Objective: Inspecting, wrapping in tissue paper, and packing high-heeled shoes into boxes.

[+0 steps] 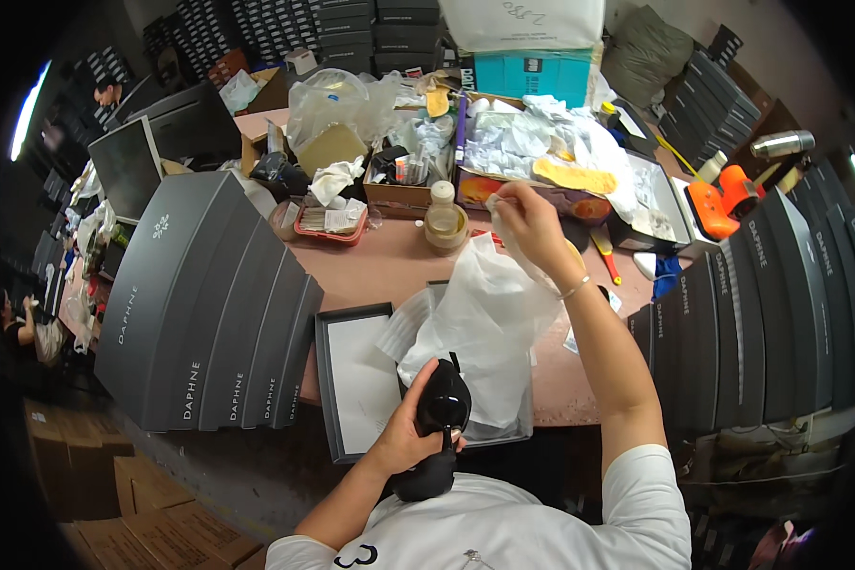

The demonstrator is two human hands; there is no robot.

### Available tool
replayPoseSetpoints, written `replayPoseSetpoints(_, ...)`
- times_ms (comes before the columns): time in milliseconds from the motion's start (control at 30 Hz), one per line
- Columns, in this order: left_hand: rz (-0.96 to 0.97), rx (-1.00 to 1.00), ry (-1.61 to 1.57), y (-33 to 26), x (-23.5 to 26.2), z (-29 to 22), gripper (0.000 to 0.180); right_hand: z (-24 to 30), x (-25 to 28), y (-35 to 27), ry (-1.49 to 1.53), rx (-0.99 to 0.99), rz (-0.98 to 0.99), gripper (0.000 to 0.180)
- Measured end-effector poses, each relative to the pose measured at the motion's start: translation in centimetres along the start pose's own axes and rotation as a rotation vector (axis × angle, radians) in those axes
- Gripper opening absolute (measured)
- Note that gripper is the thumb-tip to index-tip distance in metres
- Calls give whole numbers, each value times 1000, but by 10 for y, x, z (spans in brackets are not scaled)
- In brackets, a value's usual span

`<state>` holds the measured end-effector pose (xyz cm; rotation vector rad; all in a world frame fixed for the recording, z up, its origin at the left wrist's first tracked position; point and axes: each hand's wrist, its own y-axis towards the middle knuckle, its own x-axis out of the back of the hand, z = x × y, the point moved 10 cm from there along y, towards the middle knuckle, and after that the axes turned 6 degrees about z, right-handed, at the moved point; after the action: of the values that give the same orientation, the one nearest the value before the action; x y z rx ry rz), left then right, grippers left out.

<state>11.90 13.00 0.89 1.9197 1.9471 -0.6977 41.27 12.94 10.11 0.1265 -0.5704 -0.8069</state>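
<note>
My left hand (402,435) is wrapped round a glossy black shoe (442,399), held close to my body above the near edge of an open grey shoebox (330,418). A strap and a darker rear part show on the shoe. Farther off, my right hand (532,228) is raised over the table, its fingers pinched on thin white tissue paper (489,328). The sheet hangs from that hand toward the box and covers much of its right half. White paper lines the left part of the box. What lies beneath the tissue is hidden.
Stacked grey shoeboxes stand at the left (185,313) and right (741,323). Beyond the shoebox are a squat bottle (444,220), a red tray (331,237) and a carton of crumpled paper (584,207). A red-and-yellow brush (605,253) and orange tool (712,209) lie to the right.
</note>
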Motion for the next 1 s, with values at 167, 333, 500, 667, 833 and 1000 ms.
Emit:
replayPoseSetpoints(167,-30,8,-31,0,21,3,94,-29,-56,61,-298,176,37,14)
replayPoseSetpoints(333,-38,-25,-58,1,38,3,92,-32,-84,67,-572,360,-43,15)
replayPoseSetpoints(500,-34,-38,-76,1,45,4,92,-54,-94,50,-479,304,-111,33)
replayPoseSetpoints(667,-60,-59,-63,-3,43,-9,92,-60,-68,43,-362,283,-213,39)
replayPoseSetpoints(833,-79,-98,-113,-5,56,-1,91,-105,21,-2,233,-68,-633,33)
replayPoseSetpoints(1000,-92,-105,-53,-6,47,-12,92,-43,-41,25,-349,263,-332,36)
